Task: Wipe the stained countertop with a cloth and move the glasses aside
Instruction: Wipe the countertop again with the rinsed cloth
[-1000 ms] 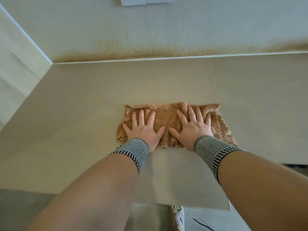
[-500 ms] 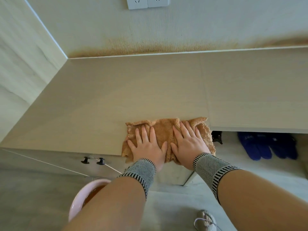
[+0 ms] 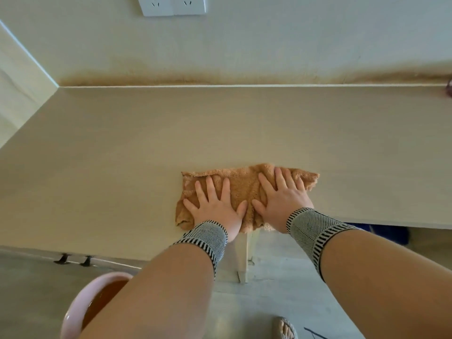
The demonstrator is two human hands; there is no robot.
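Below, at the lower left, one pink basin stands on the floor, holding brown liquid; a forearm hides much of it.

One brown cloth lies spread on the countertop, its near edge hanging slightly over the counter's front edge. Two hands rest on it, both flat with fingers straight and spread, gripping nothing: left hand on the cloth's left half, right hand on its right half, thumbs near each other. Two striped grey wristbands, one on the left wrist, one on the right.

Two white wall sockets sit side by side above. One brown stain band runs along the wall just above the counter's back edge. Two small black knobs show under the counter's front edge at the left. A side panel closes the counter's left end. Bare counter surface stretches to the left, right and behind the cloth. One dark reddish object is cut off at the right edge; what it is cannot be told. No glasses are in view.
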